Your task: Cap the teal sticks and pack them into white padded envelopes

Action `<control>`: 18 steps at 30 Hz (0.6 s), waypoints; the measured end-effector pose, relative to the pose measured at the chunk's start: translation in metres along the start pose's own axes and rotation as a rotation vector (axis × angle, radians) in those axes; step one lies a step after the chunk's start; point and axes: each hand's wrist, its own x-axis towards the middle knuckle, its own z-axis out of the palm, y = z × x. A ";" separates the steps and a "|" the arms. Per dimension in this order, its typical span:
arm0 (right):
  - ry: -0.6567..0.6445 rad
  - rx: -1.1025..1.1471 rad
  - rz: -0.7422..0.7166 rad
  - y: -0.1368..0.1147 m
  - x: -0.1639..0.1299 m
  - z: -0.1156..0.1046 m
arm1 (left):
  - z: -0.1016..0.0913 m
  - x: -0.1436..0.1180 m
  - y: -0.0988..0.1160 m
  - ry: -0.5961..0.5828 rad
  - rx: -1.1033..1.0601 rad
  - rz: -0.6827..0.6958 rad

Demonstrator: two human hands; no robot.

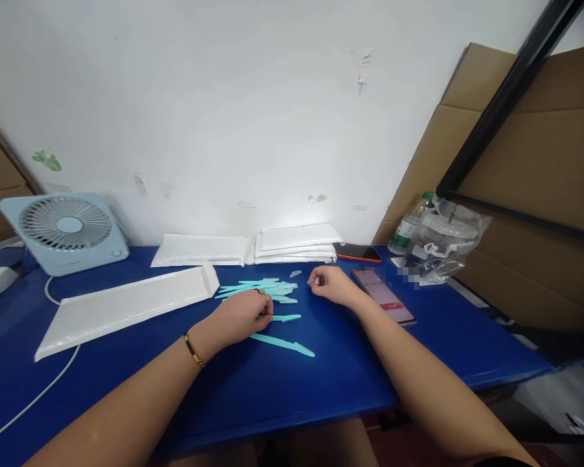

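On the blue table (282,383) lies a loose pile of several thin turquoise plastic sticks (260,287). My left hand (246,316), with a ring and a bracelet at the wrist, rests fingers-down on the near edge of the pile, touching one stick (287,318). Another long stick (282,344) lies just in front of it. My right hand (327,284) sits to the right of the pile, fingers curled in a loose fist; whether it pinches something small I cannot tell. A small pale piece (296,274) lies just beyond it.
A long white padded envelope (126,306) lies at the left, more envelopes (253,246) stacked by the wall. A small blue fan (65,230) with a white cable stands far left. Two phones (384,295) (359,252), a bottle and clear bag (438,243), and cardboard are at right.
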 end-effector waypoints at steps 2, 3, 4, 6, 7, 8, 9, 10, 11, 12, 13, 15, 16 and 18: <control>-0.010 0.177 -0.054 -0.004 -0.004 -0.005 | -0.001 0.000 -0.001 0.046 -0.072 -0.002; -0.007 0.251 -0.079 -0.007 -0.006 -0.008 | -0.001 0.000 -0.002 0.064 -0.149 -0.015; 0.000 0.312 -0.102 -0.010 -0.008 -0.010 | -0.002 0.000 -0.002 0.082 -0.238 -0.039; 0.035 0.384 -0.155 -0.017 -0.011 -0.014 | -0.003 0.001 -0.003 0.116 -0.395 -0.101; 0.067 0.389 -0.193 -0.021 -0.012 -0.016 | -0.003 0.002 -0.005 0.136 -0.441 -0.126; 0.105 0.381 -0.237 -0.024 -0.013 -0.017 | -0.003 0.003 -0.006 0.154 -0.460 -0.146; 0.138 0.371 -0.284 -0.027 -0.014 -0.018 | -0.003 0.004 -0.008 0.171 -0.464 -0.158; 0.161 0.365 -0.328 -0.029 -0.015 -0.018 | -0.002 0.005 -0.011 0.182 -0.461 -0.166; 0.175 0.368 -0.366 -0.031 -0.015 -0.018 | -0.001 0.006 -0.013 0.188 -0.456 -0.175; 0.178 0.376 -0.394 -0.032 -0.015 -0.017 | 0.000 0.007 -0.016 0.190 -0.451 -0.183; 0.176 0.390 -0.413 -0.033 -0.015 -0.015 | 0.001 0.008 -0.019 0.189 -0.447 -0.189; 0.165 0.413 -0.430 -0.034 -0.015 -0.012 | 0.003 0.010 -0.023 0.182 -0.445 -0.190; 0.162 0.420 -0.431 -0.035 -0.015 -0.010 | 0.003 0.010 -0.024 0.178 -0.443 -0.188; 0.155 0.434 -0.430 -0.036 -0.014 -0.006 | 0.003 0.010 -0.024 0.174 -0.431 -0.192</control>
